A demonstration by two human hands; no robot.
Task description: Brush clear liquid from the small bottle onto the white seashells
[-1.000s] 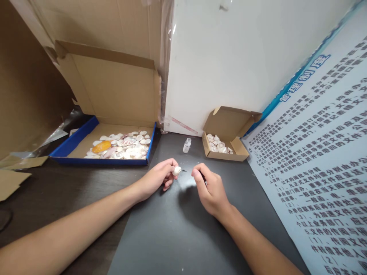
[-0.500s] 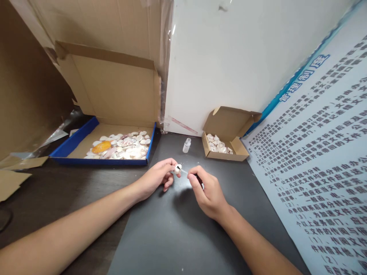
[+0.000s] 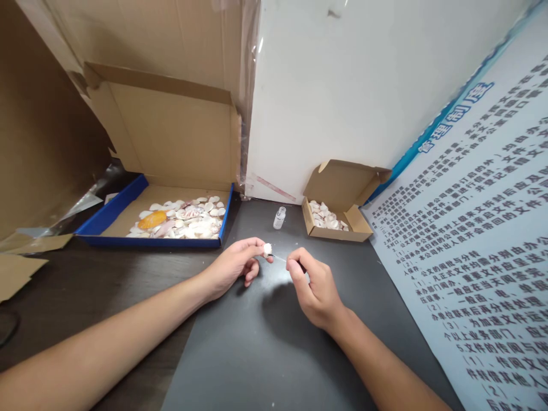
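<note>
Between the thumb and fingers of my left hand (image 3: 240,260) is a small white ribbed seashell (image 3: 268,249), held above the dark mat. My right hand (image 3: 315,290) pinches a thin brush (image 3: 279,258) with a pale stem and a dark tip. That tip is at the lower edge of the shell; whether it touches is too small to tell. The brush's handle end is mostly hidden inside my right fingers. Beyond both hands, a small clear glass bottle (image 3: 279,218) stands upright on the mat, its neck uncapped.
At the left, a blue-sided cardboard box (image 3: 149,241) with a raised lid holds many shells and one orange piece. A smaller brown box (image 3: 338,233) of shells sits at the back right. White board (image 3: 363,85) and a printed sheet (image 3: 483,228) border the mat (image 3: 240,365).
The shell has turned in my left fingers, so its ribbed outside now shows. My right hand has shifted slightly right, and the brush tip has gone from the shell's face to its lower edge.
</note>
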